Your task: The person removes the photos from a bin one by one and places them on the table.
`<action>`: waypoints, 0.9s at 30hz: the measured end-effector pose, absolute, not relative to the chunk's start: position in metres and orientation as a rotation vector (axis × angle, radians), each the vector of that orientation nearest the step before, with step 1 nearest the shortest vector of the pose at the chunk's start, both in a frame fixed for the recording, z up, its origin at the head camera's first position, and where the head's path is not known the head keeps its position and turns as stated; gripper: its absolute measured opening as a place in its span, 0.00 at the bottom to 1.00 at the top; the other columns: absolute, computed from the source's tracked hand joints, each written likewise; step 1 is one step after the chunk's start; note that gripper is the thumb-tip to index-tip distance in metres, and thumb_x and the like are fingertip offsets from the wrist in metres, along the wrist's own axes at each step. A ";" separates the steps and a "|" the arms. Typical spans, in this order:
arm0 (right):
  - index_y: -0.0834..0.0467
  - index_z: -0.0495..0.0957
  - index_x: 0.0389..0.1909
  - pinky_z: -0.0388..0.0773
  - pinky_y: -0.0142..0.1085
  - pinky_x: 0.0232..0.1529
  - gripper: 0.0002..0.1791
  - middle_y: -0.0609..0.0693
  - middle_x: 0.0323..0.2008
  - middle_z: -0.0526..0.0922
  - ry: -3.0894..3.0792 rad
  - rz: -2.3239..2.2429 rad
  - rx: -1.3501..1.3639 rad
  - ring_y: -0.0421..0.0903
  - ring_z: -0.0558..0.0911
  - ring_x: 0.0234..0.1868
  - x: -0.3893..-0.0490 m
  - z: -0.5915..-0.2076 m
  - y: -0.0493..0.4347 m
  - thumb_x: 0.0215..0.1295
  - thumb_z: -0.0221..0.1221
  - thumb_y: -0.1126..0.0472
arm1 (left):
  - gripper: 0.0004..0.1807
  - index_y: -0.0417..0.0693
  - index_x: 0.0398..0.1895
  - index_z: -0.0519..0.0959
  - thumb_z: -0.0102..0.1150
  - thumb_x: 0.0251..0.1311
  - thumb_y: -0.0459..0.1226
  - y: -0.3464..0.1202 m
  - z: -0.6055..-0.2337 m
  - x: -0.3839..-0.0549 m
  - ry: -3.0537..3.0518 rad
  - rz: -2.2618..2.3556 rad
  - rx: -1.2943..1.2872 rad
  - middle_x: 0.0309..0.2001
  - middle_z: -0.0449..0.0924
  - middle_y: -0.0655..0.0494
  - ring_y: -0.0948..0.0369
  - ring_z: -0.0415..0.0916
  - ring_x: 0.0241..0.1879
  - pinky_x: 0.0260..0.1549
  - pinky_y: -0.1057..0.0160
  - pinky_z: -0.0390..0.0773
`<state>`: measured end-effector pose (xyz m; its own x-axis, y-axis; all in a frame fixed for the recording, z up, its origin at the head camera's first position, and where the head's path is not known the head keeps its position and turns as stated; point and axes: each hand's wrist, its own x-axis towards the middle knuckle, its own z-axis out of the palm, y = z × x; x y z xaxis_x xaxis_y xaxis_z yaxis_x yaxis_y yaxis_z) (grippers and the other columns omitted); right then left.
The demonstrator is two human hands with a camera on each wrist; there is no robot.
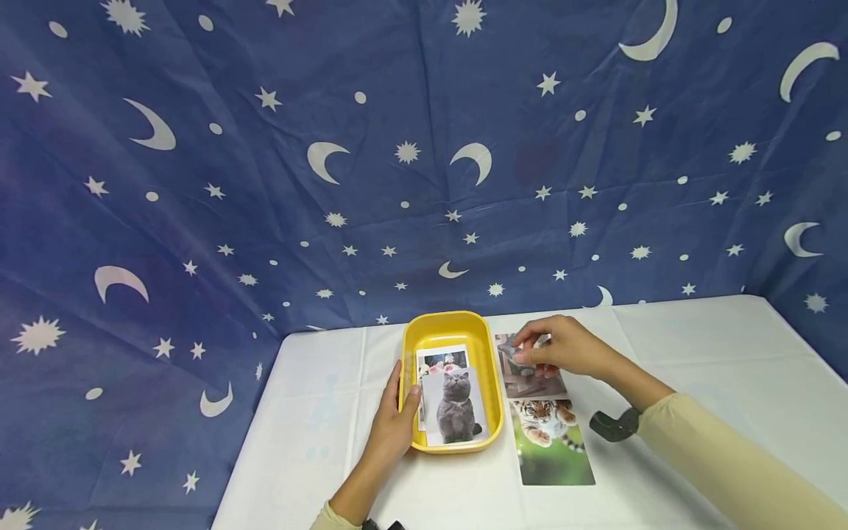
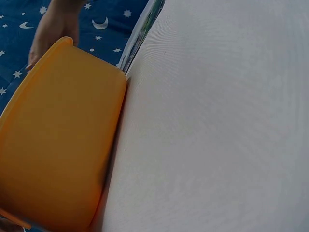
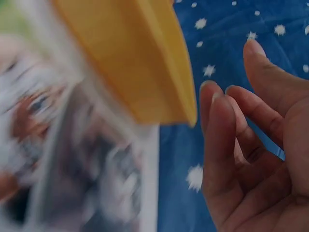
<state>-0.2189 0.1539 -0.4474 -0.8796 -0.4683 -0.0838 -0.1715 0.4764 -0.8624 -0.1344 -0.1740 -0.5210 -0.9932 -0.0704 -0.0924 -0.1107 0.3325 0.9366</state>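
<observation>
My left hand grips the left side of a yellow plastic tray, thumb over the rim and fingers along the outer wall. Inside the tray, a photo of a grey cat overlaps another white-bordered photo with pink flowers. My right hand hovers over a photo to the right of the tray and partly hides its picture. Its fingers are loosely bent, with nothing between thumb and fingertips in the right wrist view. Just below lies a tiger cub photo on a green background.
A white cloth covers the table. Behind and to the sides hangs a blue curtain with white moons and stars. A black strap piece sits at the right sleeve.
</observation>
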 end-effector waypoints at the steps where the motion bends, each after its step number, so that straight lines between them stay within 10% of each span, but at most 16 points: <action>1: 0.58 0.85 0.48 0.86 0.44 0.26 0.19 0.52 0.33 0.84 2.395 -1.365 -0.561 0.50 0.85 0.25 -0.223 -0.443 0.145 0.61 0.73 0.52 | 0.37 0.61 0.83 0.50 0.51 0.76 0.50 -0.174 -0.521 -0.134 2.534 1.787 -0.174 0.81 0.52 0.45 0.41 0.50 0.79 0.76 0.35 0.51; 12: 0.54 0.87 0.46 0.80 0.38 0.28 0.16 0.61 0.32 0.85 2.199 -1.221 -0.805 0.47 0.78 0.24 -0.265 -0.420 0.056 0.61 0.72 0.51 | 0.37 0.59 0.83 0.50 0.50 0.77 0.48 -0.175 -0.523 -0.136 2.519 1.810 -0.154 0.81 0.54 0.44 0.42 0.54 0.77 0.76 0.36 0.52; 27: 0.52 0.90 0.34 0.70 0.28 0.27 0.13 0.47 0.26 0.86 2.308 -0.748 -0.772 0.37 0.74 0.25 -0.282 -0.456 0.003 0.58 0.74 0.46 | 0.37 0.59 0.83 0.49 0.50 0.77 0.49 -0.176 -0.522 -0.135 2.529 1.799 -0.127 0.81 0.52 0.44 0.43 0.53 0.78 0.76 0.36 0.53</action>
<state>-0.2824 0.0026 -0.4563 -0.6596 -0.6672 -0.3460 -0.3375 0.6743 -0.6569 -0.1354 -0.1760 -0.5218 -0.9960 -0.0459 -0.0767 -0.0876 0.3260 0.9413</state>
